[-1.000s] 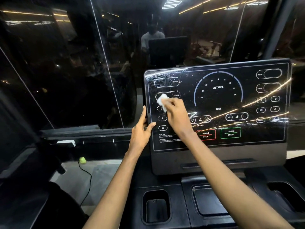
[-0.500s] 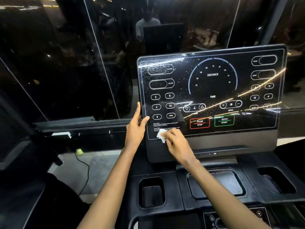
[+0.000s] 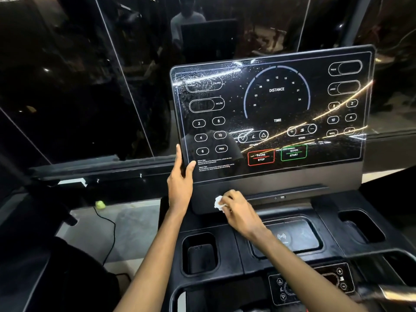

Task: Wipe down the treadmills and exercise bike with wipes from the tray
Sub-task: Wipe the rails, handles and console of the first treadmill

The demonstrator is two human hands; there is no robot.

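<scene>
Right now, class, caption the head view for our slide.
Right hand presses a white wipe below the treadmill console screen; left hand holds its edge.

We see our left hand point(image 3: 180, 188) gripping the lower left edge of the treadmill console point(image 3: 276, 113), while our right hand point(image 3: 238, 210) presses a crumpled white wipe point(image 3: 218, 202) against the ledge below the screen.

wipe point(image 3: 218, 202) mostly hidden under right hand point(image 3: 240, 212); warning print point(image 3: 215, 165) on console point(image 3: 276, 176) too small to read
</scene>
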